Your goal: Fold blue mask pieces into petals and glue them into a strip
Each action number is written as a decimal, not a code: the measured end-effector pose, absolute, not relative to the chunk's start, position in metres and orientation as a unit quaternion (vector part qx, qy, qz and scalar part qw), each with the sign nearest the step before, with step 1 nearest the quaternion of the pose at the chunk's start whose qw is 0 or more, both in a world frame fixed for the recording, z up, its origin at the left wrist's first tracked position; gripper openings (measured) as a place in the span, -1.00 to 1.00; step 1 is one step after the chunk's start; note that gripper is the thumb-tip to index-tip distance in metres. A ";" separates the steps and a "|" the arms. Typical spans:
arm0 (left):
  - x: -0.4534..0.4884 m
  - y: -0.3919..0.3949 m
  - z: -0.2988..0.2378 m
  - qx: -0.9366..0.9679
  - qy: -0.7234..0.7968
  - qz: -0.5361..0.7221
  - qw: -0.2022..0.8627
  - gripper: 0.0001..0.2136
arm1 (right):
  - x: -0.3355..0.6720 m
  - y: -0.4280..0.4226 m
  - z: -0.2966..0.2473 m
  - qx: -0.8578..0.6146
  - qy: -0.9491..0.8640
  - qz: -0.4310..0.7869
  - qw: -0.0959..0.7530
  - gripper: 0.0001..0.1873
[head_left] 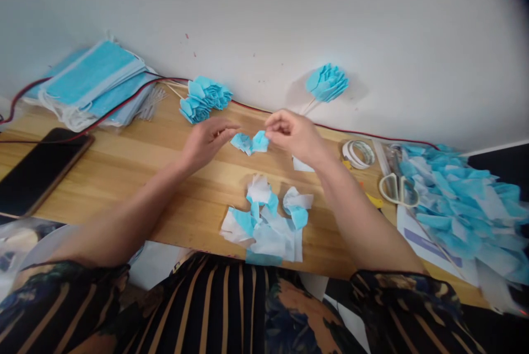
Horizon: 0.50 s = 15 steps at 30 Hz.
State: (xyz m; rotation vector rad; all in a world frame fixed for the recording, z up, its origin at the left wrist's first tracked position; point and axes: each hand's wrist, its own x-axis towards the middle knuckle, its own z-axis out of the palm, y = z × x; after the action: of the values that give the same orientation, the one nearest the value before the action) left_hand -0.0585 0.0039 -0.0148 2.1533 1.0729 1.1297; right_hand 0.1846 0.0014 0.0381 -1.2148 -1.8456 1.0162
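The wooden worktop (190, 213) held a dark phone (41, 169) at left. Loose blue-and-white pieces (266, 235) lay at its front edge, white tape (350, 156) toward the right.

On table (190, 210): masks (95, 78) left, scissors (401, 187) right, cloth pieces (268, 237) between, flowers (205, 98) behind.

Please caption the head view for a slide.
Left hand and right hand flank crumpled blue fabric pieces over a brown wooden table.

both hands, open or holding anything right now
Left hand: loosely open, nothing visibly held.
Right hand: curled at a blue piece; whether it holds it cannot be told.
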 end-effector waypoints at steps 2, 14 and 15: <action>-0.061 0.005 -0.019 0.799 0.398 0.405 0.198 -0.71 | 0.200 0.008 0.036 -0.494 -0.640 0.428 0.405 -0.75; -0.061 0.011 -0.041 0.906 0.323 0.272 0.034 -0.66 | 0.214 -0.003 0.003 -0.550 -0.481 0.569 0.378 -0.56; -0.061 0.011 -0.042 0.906 0.330 0.263 0.039 -0.66 | 0.214 -0.004 0.002 -0.550 -0.479 0.576 0.370 -0.55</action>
State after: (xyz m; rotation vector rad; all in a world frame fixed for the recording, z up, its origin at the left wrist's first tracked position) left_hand -0.0607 0.0115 -0.0421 2.7770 1.0114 0.8065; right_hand 0.2143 -0.0044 0.0022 -1.4102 -1.2284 1.4788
